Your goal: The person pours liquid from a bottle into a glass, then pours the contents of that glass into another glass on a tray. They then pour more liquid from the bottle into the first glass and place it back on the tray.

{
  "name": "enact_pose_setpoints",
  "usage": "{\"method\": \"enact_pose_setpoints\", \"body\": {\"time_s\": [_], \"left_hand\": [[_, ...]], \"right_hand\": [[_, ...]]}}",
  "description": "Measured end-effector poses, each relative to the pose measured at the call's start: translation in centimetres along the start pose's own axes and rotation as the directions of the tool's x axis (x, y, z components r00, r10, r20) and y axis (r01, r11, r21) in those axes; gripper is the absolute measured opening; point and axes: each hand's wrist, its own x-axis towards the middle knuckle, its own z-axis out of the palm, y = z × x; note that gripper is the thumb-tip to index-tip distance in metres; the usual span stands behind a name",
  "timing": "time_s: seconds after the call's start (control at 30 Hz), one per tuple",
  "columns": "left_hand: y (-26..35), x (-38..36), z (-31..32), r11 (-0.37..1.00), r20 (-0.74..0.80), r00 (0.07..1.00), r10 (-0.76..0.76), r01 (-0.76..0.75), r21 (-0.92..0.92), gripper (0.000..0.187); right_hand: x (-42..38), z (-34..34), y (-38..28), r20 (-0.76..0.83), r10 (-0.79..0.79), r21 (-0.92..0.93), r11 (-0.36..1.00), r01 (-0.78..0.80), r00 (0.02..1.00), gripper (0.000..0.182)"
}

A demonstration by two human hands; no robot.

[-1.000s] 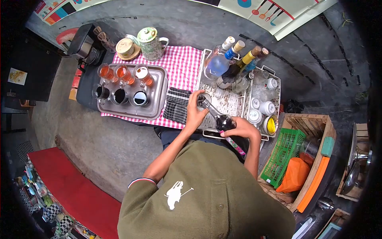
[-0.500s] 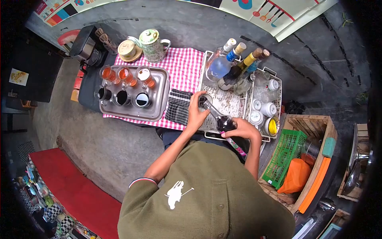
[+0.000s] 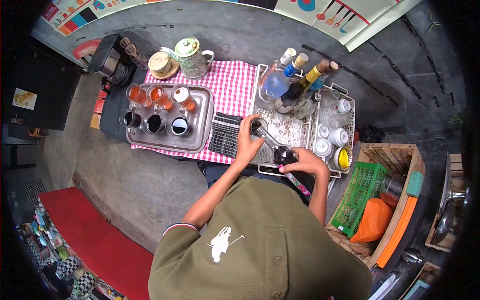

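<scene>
My left hand (image 3: 248, 144) is closed around a small clear glass (image 3: 259, 122) with something dark inside. My right hand (image 3: 308, 164) grips a clear glass bottle (image 3: 283, 154) that holds dark liquid. The bottle lies tilted, its long neck pointing into the mouth of the glass. Both are over the front part of a white wire rack (image 3: 290, 131). Just left of my left hand lies a folded black checked cloth (image 3: 224, 136).
A metal tray (image 3: 192, 141) on the checked tablecloth (image 3: 232, 82) bears several glasses of red and dark drinks. Tall bottles (image 3: 291, 97) and white-lidded jars (image 3: 324, 146) crowd the rack. Behind the tray is a patterned teapot (image 3: 192, 64). A wooden crate (image 3: 385, 150) stands at right.
Hardly anything differs. The view has shifted slightly, while both hands keep the same hold on the glass and the tilted bottle.
</scene>
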Motion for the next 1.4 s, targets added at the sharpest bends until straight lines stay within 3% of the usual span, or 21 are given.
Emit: {"method": "enact_pose_setpoints", "body": {"time_s": [0.7, 1.2, 1.37, 1.4], "left_hand": [[-0.4, 0.2, 1.4, 1.000, -0.023, 0.999, 0.022, -0.022, -0.014, 0.065], [1.1, 1.7, 0.1, 0.996, 0.047, 0.999, 0.001, 0.003, -0.088, 0.067], [0.9, 1.8, -0.4, 0.984, 0.053, 0.999, -0.008, 0.017, -0.176, 0.068], [1.3, 1.8, -0.6, 0.981, 0.055, 0.998, -0.029, 0.039, -0.190, 0.067]], "right_hand": [[-0.4, -0.9, 0.1, -0.056, -0.011, -0.111, 0.994, 0.005, 0.998, 0.071], [1.7, -1.6, 2.4, -0.216, -0.231, -0.193, 0.963, 0.190, 0.949, 0.086], [2.1, -1.5, 2.5, -0.273, -0.271, 0.158, 0.934, 0.320, 0.923, 0.073], [2.4, -1.6, 2.6, -0.317, -0.313, 0.140, 0.918, 0.371, 0.895, 0.073]]}}
